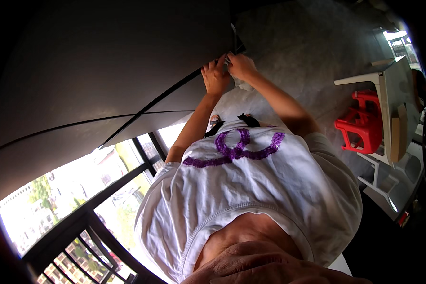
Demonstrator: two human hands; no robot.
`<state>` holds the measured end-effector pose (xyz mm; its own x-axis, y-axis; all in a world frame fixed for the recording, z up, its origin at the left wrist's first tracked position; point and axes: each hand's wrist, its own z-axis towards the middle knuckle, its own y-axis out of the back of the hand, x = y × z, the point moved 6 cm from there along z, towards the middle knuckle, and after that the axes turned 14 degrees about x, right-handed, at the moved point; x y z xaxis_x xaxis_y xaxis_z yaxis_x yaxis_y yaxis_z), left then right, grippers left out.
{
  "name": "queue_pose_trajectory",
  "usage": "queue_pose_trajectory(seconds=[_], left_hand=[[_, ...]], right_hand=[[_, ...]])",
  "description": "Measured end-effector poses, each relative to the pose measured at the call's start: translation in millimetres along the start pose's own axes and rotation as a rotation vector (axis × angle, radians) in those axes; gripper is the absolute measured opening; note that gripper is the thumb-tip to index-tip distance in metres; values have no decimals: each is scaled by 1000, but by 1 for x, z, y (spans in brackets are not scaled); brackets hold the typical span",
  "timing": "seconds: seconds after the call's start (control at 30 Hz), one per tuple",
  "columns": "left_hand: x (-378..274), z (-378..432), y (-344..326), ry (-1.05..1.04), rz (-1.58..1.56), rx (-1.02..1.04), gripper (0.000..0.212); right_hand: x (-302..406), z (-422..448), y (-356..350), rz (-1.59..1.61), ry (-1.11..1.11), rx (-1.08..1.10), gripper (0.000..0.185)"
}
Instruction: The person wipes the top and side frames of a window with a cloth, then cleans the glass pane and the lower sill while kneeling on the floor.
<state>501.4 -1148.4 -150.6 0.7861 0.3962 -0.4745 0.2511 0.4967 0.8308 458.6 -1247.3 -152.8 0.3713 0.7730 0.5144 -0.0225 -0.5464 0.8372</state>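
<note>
Both hands meet at the upper end of a long black strip [156, 98] that runs diagonally along a large dark panel [110, 64]. My left hand [216, 78] touches the strip with its fingers extended and slightly apart; whether it grips the edge is unclear. Close beside it, my right hand [242, 66] has its fingers bent together. A small pale piece [228, 59], too blurred to name, shows at its fingertips. Something pale and crumpled [244, 85] appears just below the right wrist; I cannot tell whether it hangs from the hand.
A window with dark frames [83, 206] lies at lower left. On the right are red plastic stools [364, 122], a pale table [397, 81] and a cardboard piece [398, 135]. Grey floor [298, 46] stretches beyond my hands. A second thin dark seam [74, 125] crosses the panel.
</note>
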Motion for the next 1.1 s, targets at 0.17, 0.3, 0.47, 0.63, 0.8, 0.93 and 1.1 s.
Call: queue_pose_trajectory(seconds=[0.17, 0.3, 0.47, 0.63, 0.8, 0.93, 1.1], left_hand=[[-16, 4, 6, -17, 176, 35, 48], [-18, 7, 3, 0, 272, 105, 45], [-15, 9, 5, -4, 335, 140, 41], [-11, 14, 2, -11, 370, 173, 40], [-11, 10, 3, -52, 369, 81, 40], [-5, 2, 8, -34, 403, 73, 38], [15, -12, 24, -68, 370, 45, 39]], right_hand=[[-10, -30, -18, 413, -35, -198, 47], [-19, -41, -21, 464, -46, -246, 50], [-4, -48, -11, 490, -43, -173, 49], [0, -41, -13, 462, -56, -177, 49], [-1, -41, -20, 438, -46, -179, 47], [6, -41, -24, 441, -50, -131, 45], [29, -46, -33, 492, 23, -68, 35]])
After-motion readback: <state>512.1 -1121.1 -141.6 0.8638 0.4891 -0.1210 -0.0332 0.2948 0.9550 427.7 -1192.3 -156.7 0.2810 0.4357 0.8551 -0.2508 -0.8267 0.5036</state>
